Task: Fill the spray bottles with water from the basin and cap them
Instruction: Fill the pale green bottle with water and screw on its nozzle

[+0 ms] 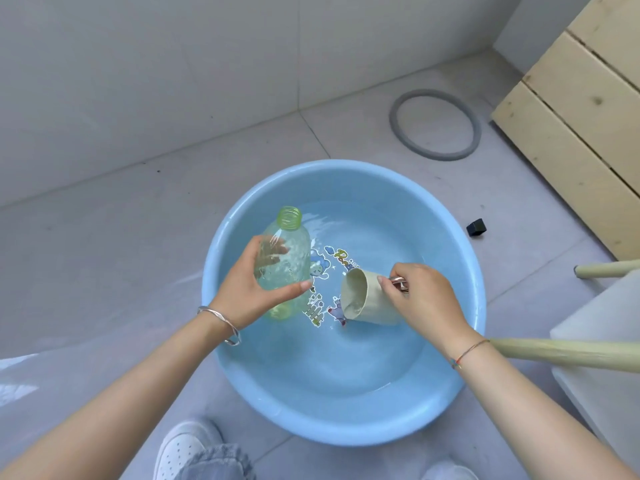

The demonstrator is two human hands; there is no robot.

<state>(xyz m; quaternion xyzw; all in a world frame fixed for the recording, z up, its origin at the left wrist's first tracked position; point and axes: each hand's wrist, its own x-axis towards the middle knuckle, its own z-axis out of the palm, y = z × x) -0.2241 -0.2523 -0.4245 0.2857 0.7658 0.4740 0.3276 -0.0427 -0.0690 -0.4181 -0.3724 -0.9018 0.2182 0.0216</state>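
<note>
A round light-blue basin [460, 265] sits on the tiled floor, holding shallow water over a cartoon print. My left hand [247, 289] grips a clear green-tinted bottle [289, 251] around its body, above the basin's left half. The bottle has no cap; its threaded neck points away from me and it looks partly filled. My right hand [424, 297] holds a beige cup [362, 297] by its metal handle. The cup lies tipped on its side, mouth toward the bottle, its lower edge in the water.
A grey ring [394, 123] lies on the floor beyond the basin. A small black cap-like piece [476, 227] rests to the basin's right. Pale wooden boards [571, 116] lean at the right. A white stool with wooden legs [561, 353] stands close at right. My shoe [180, 445] is below.
</note>
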